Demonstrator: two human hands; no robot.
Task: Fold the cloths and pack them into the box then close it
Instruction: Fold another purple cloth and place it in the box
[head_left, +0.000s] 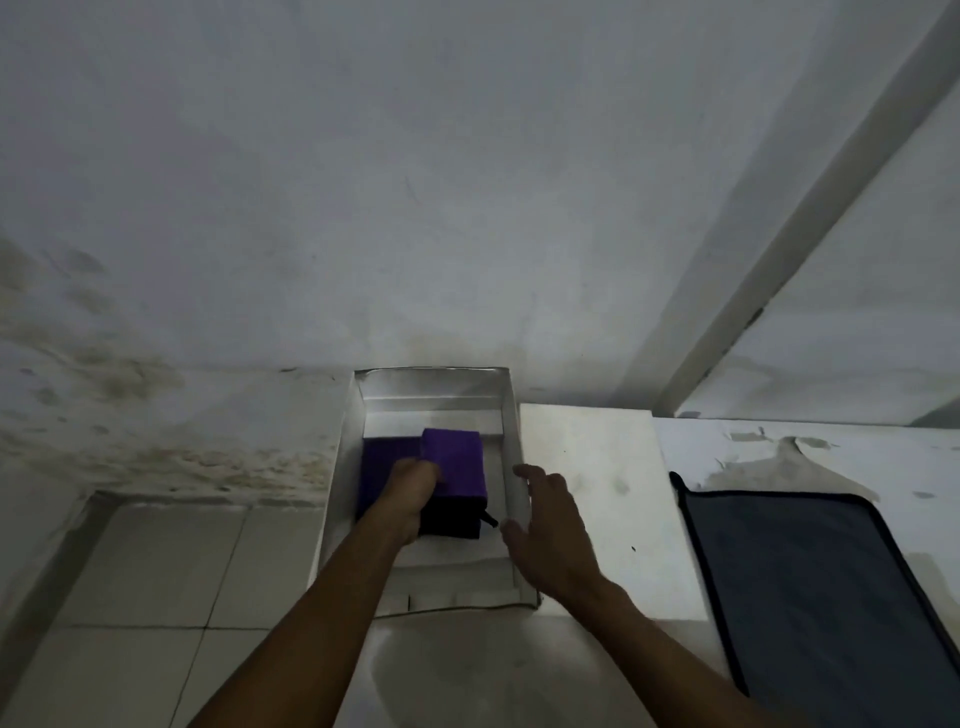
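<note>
**Purple cloth going into box**

Inside the open white box, left hand grips a folded purple cloth, fingers curled round its near-left edge. Second purple cloth lies flat just left of it, on the box floor. Right hand hovers over the box's right wall, fingers spread, holding nothing. Grey cloth lies unfolded on the white table, right of the box.
</note>
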